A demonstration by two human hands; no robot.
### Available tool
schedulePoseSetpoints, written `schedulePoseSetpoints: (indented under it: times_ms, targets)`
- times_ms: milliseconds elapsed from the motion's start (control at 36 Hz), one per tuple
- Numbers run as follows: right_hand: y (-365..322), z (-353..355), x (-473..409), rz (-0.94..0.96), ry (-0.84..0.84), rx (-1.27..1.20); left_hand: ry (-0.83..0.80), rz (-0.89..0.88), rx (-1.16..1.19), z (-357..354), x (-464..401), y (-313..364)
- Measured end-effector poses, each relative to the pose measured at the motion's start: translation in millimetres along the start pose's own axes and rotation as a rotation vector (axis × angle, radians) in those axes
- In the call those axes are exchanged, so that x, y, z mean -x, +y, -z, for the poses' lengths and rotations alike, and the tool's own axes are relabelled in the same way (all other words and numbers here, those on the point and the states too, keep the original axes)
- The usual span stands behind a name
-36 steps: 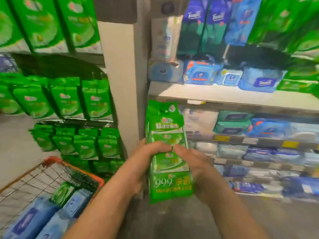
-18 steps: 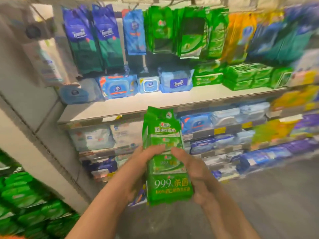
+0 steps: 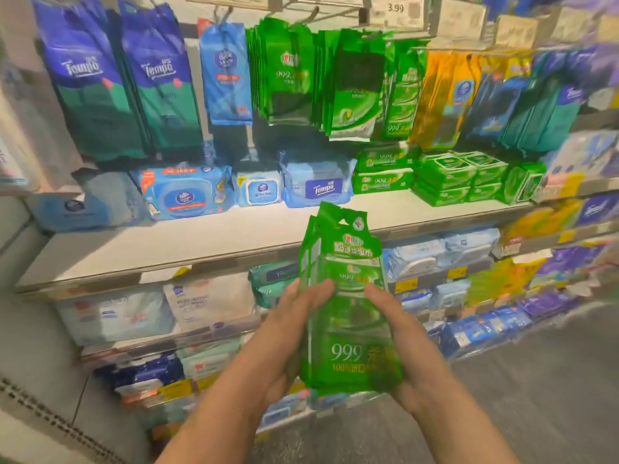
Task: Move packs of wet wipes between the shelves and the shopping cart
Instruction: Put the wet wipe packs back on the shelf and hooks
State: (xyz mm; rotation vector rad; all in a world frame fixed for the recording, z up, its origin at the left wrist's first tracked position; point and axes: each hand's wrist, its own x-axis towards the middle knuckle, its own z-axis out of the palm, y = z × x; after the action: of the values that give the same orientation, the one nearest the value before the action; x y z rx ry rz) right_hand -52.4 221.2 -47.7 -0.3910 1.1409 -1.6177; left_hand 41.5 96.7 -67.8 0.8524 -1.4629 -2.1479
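1. Green wet-wipe pack (image 3: 348,306): held upright in front of the shelving, its hang-hole tab uppermost, its lower edge level with the palms; the print "999" is legible on the lower front.
2. Left hand (image 3: 284,333): clasps the pack's left edge; the thumb (image 3: 318,293) lies across the front face, and the remaining fingers curl behind the pack, out of sight.
3. Right hand (image 3: 402,346): clasps the right edge and lower corner; the thumb (image 3: 378,298) presses on the front face, its tip near the left thumb but apart from it.
4. White shelf (image 3: 201,242): behind the pack, carrying flat blue packs (image 3: 182,192) at left and stacked green packs (image 3: 383,174) at right.
5. Hanging green packs (image 3: 288,68): on hooks above the shelf, between blue bags (image 3: 226,72) and yellow bags (image 3: 442,95).
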Motion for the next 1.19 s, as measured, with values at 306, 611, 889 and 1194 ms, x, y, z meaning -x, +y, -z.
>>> schedulePoseSetpoints:
  times_ms: [306,611,889,1194]
  targets:
    - [-54,14,-63,0.090,0.154,0.084,-0.131,0.015,0.296,-14,-105,28]
    - [-108,72,-100,0.156,0.309,0.192,-0.188,0.031,0.152,-69,-124,38]
    - [-184,165,-145,0.187,0.200,0.314,0.026,-0.033,0.162,-164,-182,63]
    - [-276,205,-180,0.456,0.142,0.614,0.092,-0.119,0.204,-201,-214,82]
